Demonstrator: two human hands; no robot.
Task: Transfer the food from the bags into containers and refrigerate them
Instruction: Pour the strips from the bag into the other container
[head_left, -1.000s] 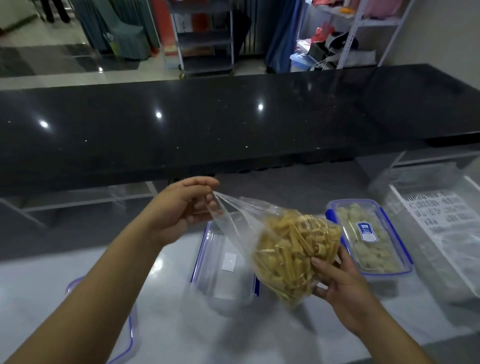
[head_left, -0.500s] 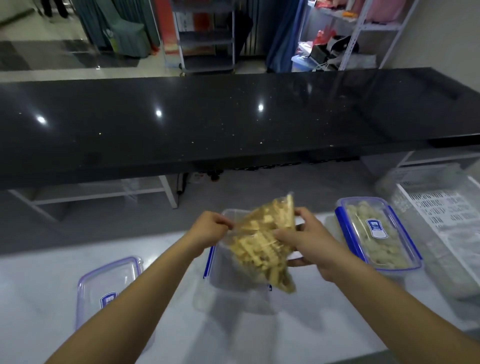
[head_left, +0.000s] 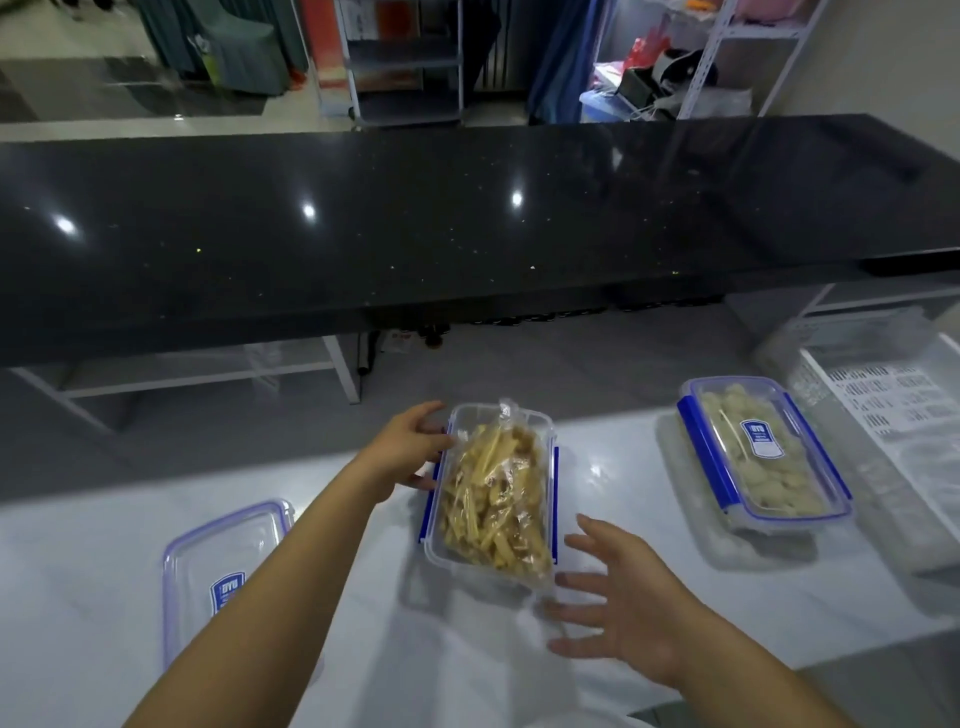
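Observation:
A clear plastic bag of yellow food sticks (head_left: 491, 506) lies inside an open clear container with blue clips (head_left: 552, 431) on the white counter. My left hand (head_left: 413, 451) touches the container's far left edge, fingers relaxed. My right hand (head_left: 618, 616) hovers just off the container's near right corner, fingers spread, holding nothing. The container's loose lid (head_left: 221, 566) lies flat to the left, partly under my left forearm. A second container (head_left: 761, 452), lidded and filled with pale round food pieces, stands to the right.
A white perforated basket (head_left: 883, 410) sits at the far right edge of the counter. A raised black glossy countertop (head_left: 415, 223) runs across behind the white counter (head_left: 467, 675). Shelves and clutter stand in the room beyond.
The bag of sticks went from being held up in both hands to lying in the open container. Both hands have let go of it; the right has drawn back toward me.

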